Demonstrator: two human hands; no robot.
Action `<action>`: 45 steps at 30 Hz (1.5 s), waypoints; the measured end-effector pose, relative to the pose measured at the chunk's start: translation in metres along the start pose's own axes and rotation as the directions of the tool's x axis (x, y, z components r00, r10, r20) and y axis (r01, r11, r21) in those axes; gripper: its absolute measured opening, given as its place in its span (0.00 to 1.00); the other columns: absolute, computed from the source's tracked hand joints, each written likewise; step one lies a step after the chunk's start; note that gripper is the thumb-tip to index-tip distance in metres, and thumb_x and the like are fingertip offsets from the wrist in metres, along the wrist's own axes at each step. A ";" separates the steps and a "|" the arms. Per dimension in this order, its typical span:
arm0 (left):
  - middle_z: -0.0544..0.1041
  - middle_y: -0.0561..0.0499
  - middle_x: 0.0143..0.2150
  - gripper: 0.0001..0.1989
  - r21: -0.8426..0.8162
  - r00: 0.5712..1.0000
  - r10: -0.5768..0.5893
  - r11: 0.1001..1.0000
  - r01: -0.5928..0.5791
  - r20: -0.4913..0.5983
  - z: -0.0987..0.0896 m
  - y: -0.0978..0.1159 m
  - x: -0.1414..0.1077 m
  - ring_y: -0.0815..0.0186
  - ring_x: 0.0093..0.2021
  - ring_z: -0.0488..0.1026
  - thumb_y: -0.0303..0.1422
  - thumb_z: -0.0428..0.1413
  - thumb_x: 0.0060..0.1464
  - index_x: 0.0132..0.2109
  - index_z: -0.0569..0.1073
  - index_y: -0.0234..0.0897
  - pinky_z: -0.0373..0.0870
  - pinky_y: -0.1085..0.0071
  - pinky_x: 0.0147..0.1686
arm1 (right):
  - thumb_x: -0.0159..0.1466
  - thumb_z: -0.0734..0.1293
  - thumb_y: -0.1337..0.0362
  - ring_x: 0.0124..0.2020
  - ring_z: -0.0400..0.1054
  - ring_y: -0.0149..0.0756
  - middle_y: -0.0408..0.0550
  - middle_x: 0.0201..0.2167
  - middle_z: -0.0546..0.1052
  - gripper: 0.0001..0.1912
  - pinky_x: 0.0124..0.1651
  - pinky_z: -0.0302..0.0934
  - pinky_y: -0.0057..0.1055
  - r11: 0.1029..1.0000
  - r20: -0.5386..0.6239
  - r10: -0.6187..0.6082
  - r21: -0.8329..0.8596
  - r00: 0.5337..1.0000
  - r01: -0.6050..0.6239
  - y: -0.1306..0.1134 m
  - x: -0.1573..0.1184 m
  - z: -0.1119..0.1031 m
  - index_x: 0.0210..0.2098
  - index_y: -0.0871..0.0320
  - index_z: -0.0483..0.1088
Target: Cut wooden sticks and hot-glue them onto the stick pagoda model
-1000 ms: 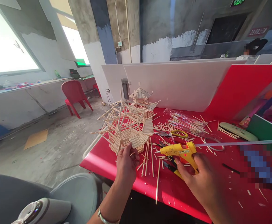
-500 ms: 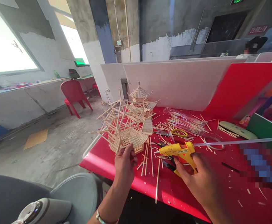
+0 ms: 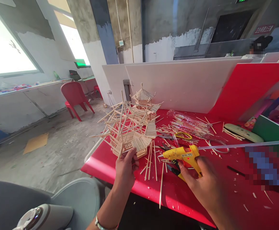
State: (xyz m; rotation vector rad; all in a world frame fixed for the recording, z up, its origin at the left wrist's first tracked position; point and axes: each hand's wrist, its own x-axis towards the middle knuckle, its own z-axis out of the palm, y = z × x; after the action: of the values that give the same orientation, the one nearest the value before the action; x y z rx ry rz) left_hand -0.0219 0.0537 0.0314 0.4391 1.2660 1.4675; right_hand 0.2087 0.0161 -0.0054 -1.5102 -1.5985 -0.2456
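Model house of thin, pale wooden sticks (image 3: 143, 142) sits near the close left edge of a smooth red table (image 3: 101, 166), with open sticks on top like bare roof bones. Think of a clock with the model in the middle and 12 o'clock far away. At 6 o'clock is the left hand (image 3: 127, 164), touching the model's near edge. Its fingers are bent in, but some are hidden, so I can't tell if they pinch a stick. At 4 o'clock the right hand (image 3: 203, 182) has its fingers wrapped around the handle of a yellow plastic glue gun (image 3: 181, 154). The gun's nose points to 9 o'clock and is apart from the model. A long, clear glue stick (image 3: 237, 146) pokes out its back. A black-and-yellow hand tool (image 3: 175, 170) lies partly hidden by the gun. At 3 o'clock are yellow-handled metal scissors (image 3: 183, 136) and pale sticks in a shiny clear bag (image 3: 190, 124). At 1 o'clock is a little wooden stick tower with a pointed roof (image 3: 143, 95). At 10 o'clock, on the gray floor (image 3: 65, 140), stands a red plastic chair (image 3: 73, 92).
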 end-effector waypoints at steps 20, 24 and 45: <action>0.70 0.57 0.18 0.18 -0.039 0.996 -0.088 0.995 0.089 0.012 0.003 -0.001 0.008 0.73 0.14 0.64 0.45 0.63 0.44 0.30 0.66 0.38 0.54 0.77 0.14 | 0.63 0.66 0.48 0.28 0.69 0.34 0.48 0.33 0.74 0.17 0.27 0.62 0.29 0.997 0.059 0.061 0.046 0.996 -0.064 0.000 -0.003 0.001 0.39 0.56 0.69; 0.70 0.58 0.18 0.19 -0.029 0.995 -0.098 0.995 0.098 0.020 0.007 -0.002 0.009 0.73 0.14 0.63 0.45 0.64 0.42 0.30 0.65 0.39 0.54 0.77 0.13 | 0.63 0.66 0.47 0.28 0.69 0.34 0.48 0.32 0.74 0.18 0.27 0.61 0.28 0.998 0.048 0.058 0.025 0.997 -0.059 0.002 -0.004 0.000 0.39 0.56 0.69; 0.69 0.55 0.17 0.22 0.061 0.991 -0.110 0.993 0.105 0.077 -0.018 -0.068 -0.028 0.74 0.16 0.61 0.49 0.68 0.37 0.25 0.71 0.35 0.55 0.77 0.16 | 0.56 0.60 0.38 0.39 0.74 0.52 0.59 0.37 0.79 0.34 0.37 0.66 0.38 0.827 0.211 0.561 -0.090 0.800 -0.556 0.097 -0.022 -0.014 0.48 0.59 0.70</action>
State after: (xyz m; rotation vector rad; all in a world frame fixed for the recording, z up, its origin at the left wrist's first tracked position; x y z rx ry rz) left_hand 0.0054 0.0091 -0.0241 0.4561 1.2503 1.3133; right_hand 0.2969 0.0142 -0.0537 -2.0129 -1.2388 0.2569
